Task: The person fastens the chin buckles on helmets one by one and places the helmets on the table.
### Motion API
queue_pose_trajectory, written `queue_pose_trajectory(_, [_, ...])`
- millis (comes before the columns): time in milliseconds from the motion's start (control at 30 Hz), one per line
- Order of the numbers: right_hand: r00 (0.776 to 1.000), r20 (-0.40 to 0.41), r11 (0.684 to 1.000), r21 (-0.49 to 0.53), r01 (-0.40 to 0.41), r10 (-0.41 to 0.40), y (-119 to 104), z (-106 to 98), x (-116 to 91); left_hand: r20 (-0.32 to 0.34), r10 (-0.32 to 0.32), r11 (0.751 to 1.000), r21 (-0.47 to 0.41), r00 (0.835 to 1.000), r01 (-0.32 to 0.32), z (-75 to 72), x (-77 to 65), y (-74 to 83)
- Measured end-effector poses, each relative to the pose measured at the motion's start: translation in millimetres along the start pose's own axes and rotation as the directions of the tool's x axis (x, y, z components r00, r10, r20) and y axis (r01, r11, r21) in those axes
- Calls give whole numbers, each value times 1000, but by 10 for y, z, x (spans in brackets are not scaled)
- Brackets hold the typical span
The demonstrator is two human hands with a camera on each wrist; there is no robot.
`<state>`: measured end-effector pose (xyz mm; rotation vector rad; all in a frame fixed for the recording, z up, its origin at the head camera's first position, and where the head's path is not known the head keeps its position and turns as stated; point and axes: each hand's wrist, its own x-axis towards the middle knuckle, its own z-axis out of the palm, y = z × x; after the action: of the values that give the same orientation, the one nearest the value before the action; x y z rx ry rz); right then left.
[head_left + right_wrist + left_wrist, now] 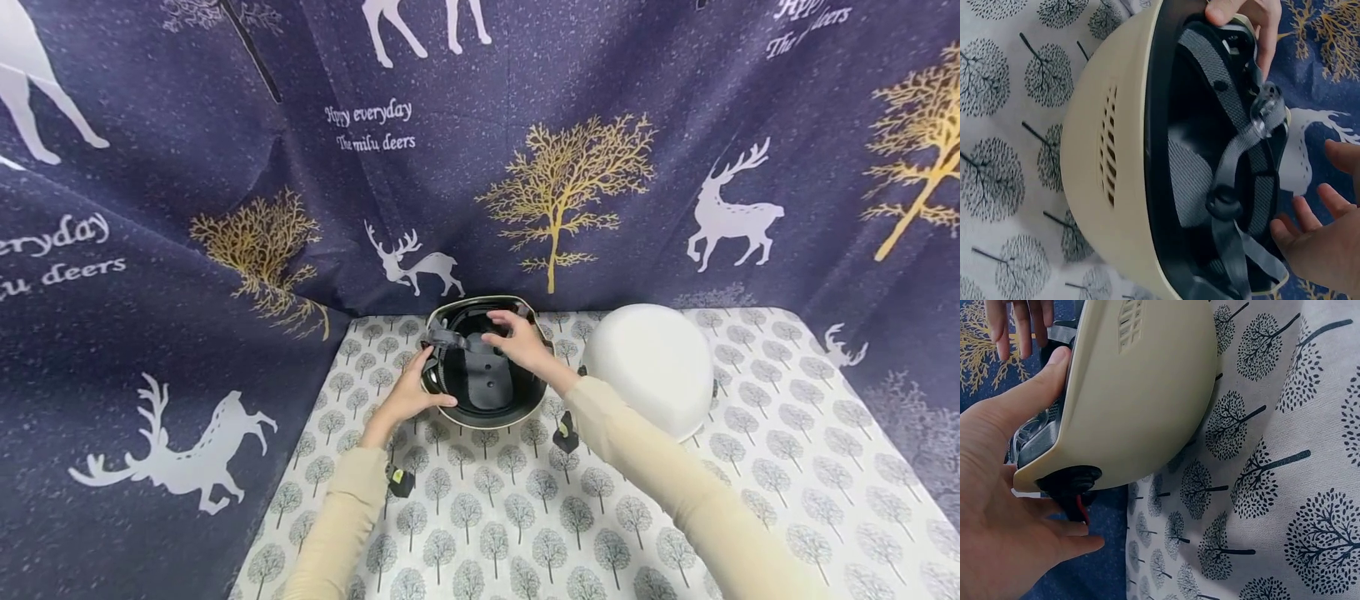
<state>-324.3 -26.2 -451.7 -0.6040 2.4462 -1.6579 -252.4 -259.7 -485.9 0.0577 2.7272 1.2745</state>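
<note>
A cream helmet (1147,394) lies upside down on the table, its black padded inside (487,375) facing up. My left hand (412,395) grips its left rim, with the thumb on the edge in the left wrist view and several fingers near the black side pivot (1069,479). Over the opening hovers my right hand (522,342), fingers apart and slightly bent, holding nothing that I can see. A grey chin strap (1235,147) with a clear buckle (1267,109) and a black slider (1224,202) crosses the helmet's mouth.
To the right a smooth white dome (651,367) with small dark side pieces sits on the tree-print tablecloth (487,517). Dark blue cloth (450,200) with deer and trees hangs behind and to the left. A small black camera (401,481) is on my left wrist.
</note>
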Motion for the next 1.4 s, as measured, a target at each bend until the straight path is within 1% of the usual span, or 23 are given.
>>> queue_pose_trajectory(133, [999, 24, 999, 12, -30, 30, -32, 144, 40, -8, -1, 1000, -24, 1000, 1, -7, -12, -39])
queue_pose_trajectory(233, [998, 45, 998, 44, -48, 46, -61, 225, 64, -16, -9, 999, -53, 1000, 8, -25, -20, -77])
queue_pose_trajectory(367, [998, 48, 996, 78, -50, 46, -82, 277, 107, -24, -3, 997, -82, 1000, 1, -62, -16, -105])
queue_pose_trajectory(467, [997, 47, 996, 63, -56, 53, -88, 285, 134, -33, -11, 996, -88, 999, 8, -92, -18, -132])
queue_pose_trajectory(567, [997, 54, 998, 25, -60, 59, -92, 293, 157, -61, -35, 995, -94, 998, 29, -119, -22, -182])
queue_pose_trajectory(667, [996, 60, 998, -12, -58, 58, -113, 303, 184, -110, -50, 994, -105, 993, 38, -148, -24, -232])
queue_pose_trajectory(833, [995, 74, 998, -9, -60, 60, -163, 330, 253, -167, -47, 990, -137, 985, 24, -194, -5, -272])
queue_pose_trajectory(967, [996, 77, 998, -22, -52, 53, -202, 365, 307, -207, -39, 992, -129, 978, 13, -214, 34, -289])
queue_pose_trajectory(1067, [996, 80, 999, -28, -45, 48, -189, 404, 355, -247, -10, 994, -112, 969, -19, -217, 74, -314])
queue_pose_trajectory(1167, [994, 95, 999, -17, -47, 49, -178, 439, 392, -271, -5, 994, -109, 963, -25, -222, 125, -330])
queue_pose_trajectory(1233, [993, 107, 999, -11, -46, 47, -192, 460, 410, -277, -20, 993, -115, 961, -12, -228, 164, -331])
queue_pose_trajectory(1333, [992, 118, 999, -11, -37, 38, -227, 504, 436, -264, -61, 987, -161, 963, 18, -234, 221, -335])
queue_pose_trajectory(1400, [990, 133, 999, -22, -36, 39, -237, 540, 459, -261, -92, 980, -195, 961, 41, -234, 257, -354])
